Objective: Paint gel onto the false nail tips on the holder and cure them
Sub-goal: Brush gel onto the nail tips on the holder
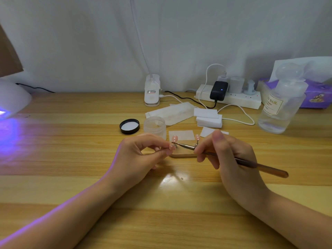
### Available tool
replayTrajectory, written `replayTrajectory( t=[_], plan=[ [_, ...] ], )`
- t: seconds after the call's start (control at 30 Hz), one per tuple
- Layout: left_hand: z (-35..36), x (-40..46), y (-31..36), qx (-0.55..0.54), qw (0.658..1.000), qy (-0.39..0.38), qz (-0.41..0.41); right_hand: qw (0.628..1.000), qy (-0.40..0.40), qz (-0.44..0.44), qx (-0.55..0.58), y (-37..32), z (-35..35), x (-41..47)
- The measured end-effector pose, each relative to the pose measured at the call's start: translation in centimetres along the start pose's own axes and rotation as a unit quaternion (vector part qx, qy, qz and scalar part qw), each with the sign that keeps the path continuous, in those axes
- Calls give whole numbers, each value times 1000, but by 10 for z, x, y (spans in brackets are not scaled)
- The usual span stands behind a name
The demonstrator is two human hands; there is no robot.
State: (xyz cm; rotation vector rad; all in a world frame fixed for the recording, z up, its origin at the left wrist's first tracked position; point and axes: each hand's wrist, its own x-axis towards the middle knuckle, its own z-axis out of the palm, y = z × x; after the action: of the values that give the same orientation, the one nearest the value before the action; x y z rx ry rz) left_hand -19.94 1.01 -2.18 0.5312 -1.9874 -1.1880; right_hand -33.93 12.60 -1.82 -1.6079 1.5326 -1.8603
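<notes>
The left hand (143,153) pinched a pink nail tip (172,147) on its clip, just in front of the small wooden holder (181,153) in the middle of the table (71,141). The right hand (228,155) gripped the brush (233,159), which lay almost flat, bristles pointing left at that tip and handle pointing right. Far right, a clear bottle (280,108) had a label reading "NAIL".

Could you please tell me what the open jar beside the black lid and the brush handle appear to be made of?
The jar looks like frosted, translucent plastic or glass; its matte, cloudy wall leaves that open. The brush handle looks like glossy brown wood or resin, with a shiny metal ferrule near the tip.
</notes>
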Motion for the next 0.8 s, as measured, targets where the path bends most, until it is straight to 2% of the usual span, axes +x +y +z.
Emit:
replayTrajectory(
  t=[0.23,0.33,0.6,0.8],
  plan=[
    [-1,0,-3,-1,1000,0,0,999,22,32,20,2,-2,0],
    [-1,0,-3,1,1000,3,2,1000,23,7,5,2,-1,1],
    [-1,1,-4,2,1000,8,10,998,-39,-45,-30,1,0,-1],
    [0,1,-3,6,1000,12,16,1000,-5,-17,-9,2,-1,0]
  ],
)
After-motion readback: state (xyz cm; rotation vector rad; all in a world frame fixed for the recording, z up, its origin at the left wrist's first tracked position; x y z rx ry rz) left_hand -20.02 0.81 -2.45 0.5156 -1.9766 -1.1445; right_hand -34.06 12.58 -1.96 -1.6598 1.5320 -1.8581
